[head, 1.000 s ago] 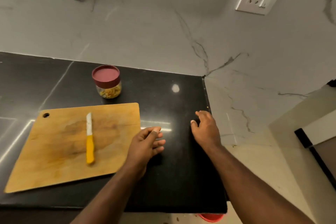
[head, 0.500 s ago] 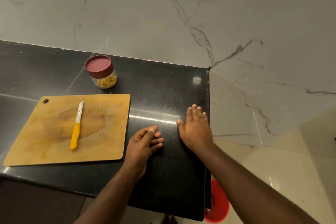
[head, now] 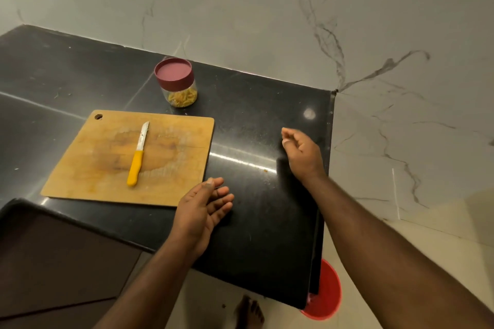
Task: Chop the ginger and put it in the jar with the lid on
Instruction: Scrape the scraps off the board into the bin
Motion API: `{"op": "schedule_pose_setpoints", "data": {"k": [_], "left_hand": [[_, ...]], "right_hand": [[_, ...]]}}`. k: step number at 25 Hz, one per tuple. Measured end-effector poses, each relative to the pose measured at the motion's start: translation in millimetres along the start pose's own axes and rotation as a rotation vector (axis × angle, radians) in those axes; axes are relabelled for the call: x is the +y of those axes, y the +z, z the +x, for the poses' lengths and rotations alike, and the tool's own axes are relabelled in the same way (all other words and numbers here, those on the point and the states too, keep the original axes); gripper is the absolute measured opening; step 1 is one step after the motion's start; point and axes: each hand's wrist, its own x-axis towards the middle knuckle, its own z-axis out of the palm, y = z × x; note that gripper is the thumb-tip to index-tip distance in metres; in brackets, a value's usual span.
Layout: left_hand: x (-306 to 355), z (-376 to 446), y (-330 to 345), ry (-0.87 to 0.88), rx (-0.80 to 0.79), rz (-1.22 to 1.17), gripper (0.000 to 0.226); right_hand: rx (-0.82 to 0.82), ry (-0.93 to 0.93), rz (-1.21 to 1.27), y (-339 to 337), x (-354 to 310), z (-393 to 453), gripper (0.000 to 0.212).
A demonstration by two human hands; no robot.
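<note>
I see both hands empty over the dark surface (head: 254, 120) near its right edge, left hand (head: 201, 208) with fingers relaxed, right hand (head: 302, 152) loosely curled, while the lidded jar (head: 177, 83) of chopped ginger (head: 183, 97) stands by the far edge behind the board (head: 80, 168) carrying the knife (head: 137, 153).

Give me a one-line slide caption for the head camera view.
Lidded jar of chopped ginger behind a cutting board with a knife; both hands empty over the black counter.

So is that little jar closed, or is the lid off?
Closed. The maroon lid sits squarely on top of the upright jar, and yellowish chopped pieces show through the clear glass below it.
</note>
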Motion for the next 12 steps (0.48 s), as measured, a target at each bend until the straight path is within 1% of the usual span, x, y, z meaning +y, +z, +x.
{"op": "schedule_pose_setpoints", "data": {"k": [2, 5, 7, 8, 9, 10, 12], "left_hand": [[-1.3, -4.9, -11.8, -0.021, 0.014, -0.018, 0.030], [-3.5, -15.7, -26.9, -0.059, -0.002, -0.004, 0.030], [-5.1, -25.5, -41.5, -0.101, -0.036, -0.001, 0.032], [-5.9, -32.0, -51.6, -0.137, -0.063, -0.012, 0.032], [-6.5, -38.8, -62.9, -0.184, -0.094, -0.032, 0.031], [-7.6, -45.6, -74.4, -0.239, -0.130, -0.055, 0.030], [-13.2, -59.0, -96.4, -0.343, -0.191, -0.092, 0.029]], "right_hand": [[-0.097, -0.066, -0.001, 23.0, -12.2, -2.1, 0.036], [-0.305, -0.161, 0.038, 63.6, -29.4, -49.8, 0.040], [-0.440, -0.140, 0.148, 80.5, -31.6, -94.2, 0.037], [-0.505, -0.089, 0.278, 82.5, -31.7, -112.0, 0.035], [-0.518, -0.020, 0.423, 80.1, -31.5, -121.0, 0.034], [-0.452, 0.050, 0.543, 74.2, -31.0, -119.2, 0.032], [-0.219, 0.160, 0.639, 56.0, -29.3, -99.6, 0.025]]}}
